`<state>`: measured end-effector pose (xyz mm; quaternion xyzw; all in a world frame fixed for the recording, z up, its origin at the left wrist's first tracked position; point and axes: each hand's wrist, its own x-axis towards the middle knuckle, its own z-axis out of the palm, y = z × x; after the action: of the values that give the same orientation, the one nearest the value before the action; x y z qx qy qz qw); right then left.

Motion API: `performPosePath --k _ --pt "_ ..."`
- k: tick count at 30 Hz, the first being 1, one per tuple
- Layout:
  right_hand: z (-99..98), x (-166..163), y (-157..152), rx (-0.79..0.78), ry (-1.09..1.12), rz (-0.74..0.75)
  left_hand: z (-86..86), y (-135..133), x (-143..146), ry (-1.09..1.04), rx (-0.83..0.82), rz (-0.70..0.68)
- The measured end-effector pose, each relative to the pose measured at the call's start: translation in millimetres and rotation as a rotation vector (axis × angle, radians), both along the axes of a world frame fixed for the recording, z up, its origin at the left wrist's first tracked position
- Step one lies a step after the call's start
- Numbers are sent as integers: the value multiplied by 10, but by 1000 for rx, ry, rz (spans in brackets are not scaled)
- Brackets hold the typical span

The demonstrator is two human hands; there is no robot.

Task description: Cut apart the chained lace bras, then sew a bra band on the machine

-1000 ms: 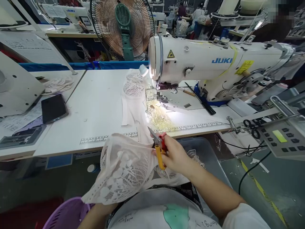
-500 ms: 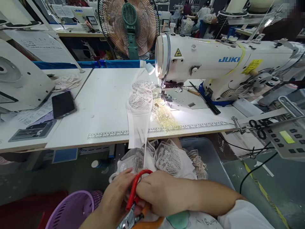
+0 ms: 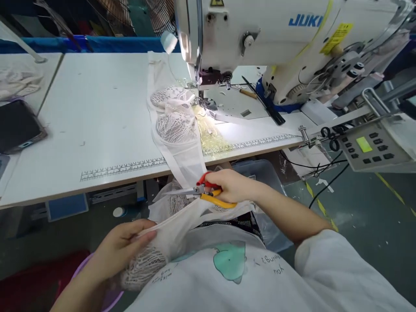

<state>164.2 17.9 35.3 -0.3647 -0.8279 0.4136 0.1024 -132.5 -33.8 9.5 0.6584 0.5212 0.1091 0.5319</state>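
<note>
My right hand (image 3: 229,186) is closed around the red and orange handles of a pair of scissors (image 3: 211,195), whose blades point left over white fabric. My left hand (image 3: 130,242) pinches the edge of a white lace bra (image 3: 172,225) between thumb and fingers. Its lace cup hangs below my left hand, over my lap. A second white lace bra (image 3: 177,125) lies on the sewing table, beside the needle area, and trails over the front edge. Whether the two bras are joined is hidden behind the scissors.
A white JUKI sewing machine (image 3: 260,39) stands on the table (image 3: 107,112), with yellowish scraps (image 3: 208,134) near its needle. Black tweezers (image 3: 273,108) lie right of it. A phone (image 3: 21,125) lies at left. Below are a grey bin (image 3: 273,177) and purple basket (image 3: 112,299).
The view has tilted down and moved closer. My hands have separated: the left now spreads the bra to the left, while the right holds the scissors with blades turned left across the fabric.
</note>
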Motion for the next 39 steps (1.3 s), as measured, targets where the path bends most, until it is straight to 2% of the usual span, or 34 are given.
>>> performPosePath --k 2,6,9,12,15,18,26,39 --pt "-38 -9 51 -4 5 -13 -38 101 11 73 -37 -34" --pt "-7 -80 90 -12 8 58 -40 249 179 220 208 -128" --pt "68 -135 107 -13 15 112 -25 222 424 45 363 -145" --pt "128 -151 141 -9 27 133 -18 138 681 -206 413 -22" --pt "152 -134 185 -9 34 159 2 102 862 -328 298 179" --pt "160 -116 228 -18 17 188 34 129 944 -365 163 275" --pt "218 -94 331 17 -67 175 41 201 925 -461 -14 320" --pt "252 -121 331 50 -22 196 -14 237 855 -473 -96 384"
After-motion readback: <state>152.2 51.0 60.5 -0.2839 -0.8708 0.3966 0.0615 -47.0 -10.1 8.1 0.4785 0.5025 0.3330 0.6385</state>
